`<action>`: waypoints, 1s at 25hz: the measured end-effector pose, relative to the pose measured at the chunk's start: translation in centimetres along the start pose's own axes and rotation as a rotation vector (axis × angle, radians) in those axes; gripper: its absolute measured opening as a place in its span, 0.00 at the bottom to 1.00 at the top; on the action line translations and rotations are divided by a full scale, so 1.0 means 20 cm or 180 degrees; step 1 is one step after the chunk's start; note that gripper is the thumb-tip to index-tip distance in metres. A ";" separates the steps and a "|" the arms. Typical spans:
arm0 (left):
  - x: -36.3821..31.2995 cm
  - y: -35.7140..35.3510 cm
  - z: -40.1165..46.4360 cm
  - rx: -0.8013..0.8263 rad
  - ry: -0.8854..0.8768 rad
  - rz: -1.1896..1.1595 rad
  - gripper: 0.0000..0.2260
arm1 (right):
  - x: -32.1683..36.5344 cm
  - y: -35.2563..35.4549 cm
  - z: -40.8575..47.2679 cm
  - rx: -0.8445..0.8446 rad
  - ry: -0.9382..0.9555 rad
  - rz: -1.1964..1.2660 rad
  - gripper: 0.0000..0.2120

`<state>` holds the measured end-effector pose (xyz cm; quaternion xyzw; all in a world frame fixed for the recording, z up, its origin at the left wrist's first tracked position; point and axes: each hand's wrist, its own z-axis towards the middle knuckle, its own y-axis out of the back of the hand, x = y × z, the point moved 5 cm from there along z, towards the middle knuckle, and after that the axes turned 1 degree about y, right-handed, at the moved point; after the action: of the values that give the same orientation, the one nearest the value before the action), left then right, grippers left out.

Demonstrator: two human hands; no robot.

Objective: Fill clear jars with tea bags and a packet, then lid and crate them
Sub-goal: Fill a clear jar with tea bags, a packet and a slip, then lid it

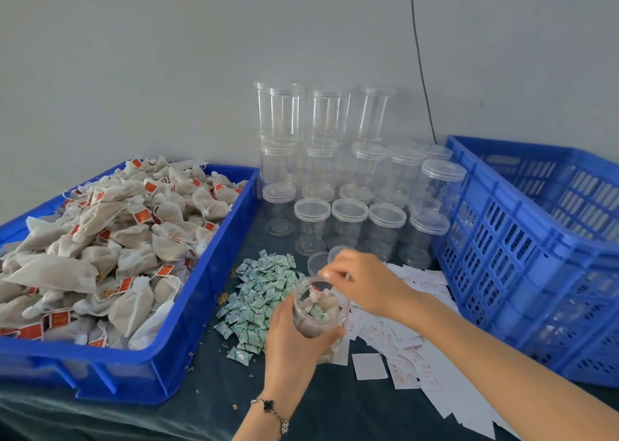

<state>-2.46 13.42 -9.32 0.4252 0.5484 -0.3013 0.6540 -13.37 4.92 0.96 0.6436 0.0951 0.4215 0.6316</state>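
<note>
Item: open jar (318, 310), part-filled with tea bags, gripped in my left hand (294, 336); my right hand (360, 281) over its mouth, fingers curled, contents not discernible; packets (261, 293) just left, tray (201, 306) beyond, crate (502, 239) right.

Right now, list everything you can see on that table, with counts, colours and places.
tea bags: big heap, beige with red tags, in the tray
tray: one, blue, left
small packets: pile, green-white, centre
lidded jars: many, clear, stacked at the back
held jar: one, clear, unlidded, part filled
loose lids: at least two, clear, behind the held jar
paper slips: scattered, white-red, right
crate: one, blue, far right
table cover: dark
cable: black, on the wall
hands: left hand grips the held jar; right hand over its mouth
</note>
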 end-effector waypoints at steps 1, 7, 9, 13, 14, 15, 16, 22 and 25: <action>0.01 0.00 0.00 0.0009 0.0026 -0.0097 0.38 | -0.06 0.04 -0.02 -0.0313 -0.0111 -0.0027 0.14; 0.01 0.03 -0.01 -0.0037 -0.0121 0.0090 0.36 | -0.25 -0.28 -0.28 0.0956 -0.0436 -0.0730 0.11; 0.02 0.04 0.01 -0.0001 -0.0045 0.0125 0.35 | -0.23 -0.39 -0.38 0.0981 -0.0206 -0.0887 0.18; 0.05 0.05 0.03 0.0005 -0.0006 0.0234 0.37 | -0.22 -0.47 -0.50 0.0828 -0.0286 -0.1521 0.19; 0.05 0.05 0.03 -0.0007 -0.0016 0.0238 0.37 | -0.21 -0.47 -0.51 0.0828 -0.0360 -0.1603 0.20; 0.05 0.04 0.03 -0.0014 -0.0034 0.0243 0.37 | -0.20 -0.49 -0.52 0.0822 -0.0374 -0.1680 0.21; 0.05 0.04 0.03 -0.0013 -0.0051 0.0254 0.37 | -0.19 -0.48 -0.53 0.0874 -0.0367 -0.1733 0.22; 0.04 0.05 0.03 -0.0019 -0.0088 0.0234 0.35 | -0.19 -0.34 -0.42 0.0165 -0.0737 -0.1081 0.12; 0.05 0.04 0.03 0.0012 -0.0038 0.0155 0.36 | -0.19 -0.09 -0.31 -0.1072 -0.1221 0.0716 0.03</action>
<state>-1.25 13.39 -10.05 0.4379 0.5334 -0.2888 0.6635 -19.19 7.25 -3.18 0.6041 -0.1697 0.3692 0.6855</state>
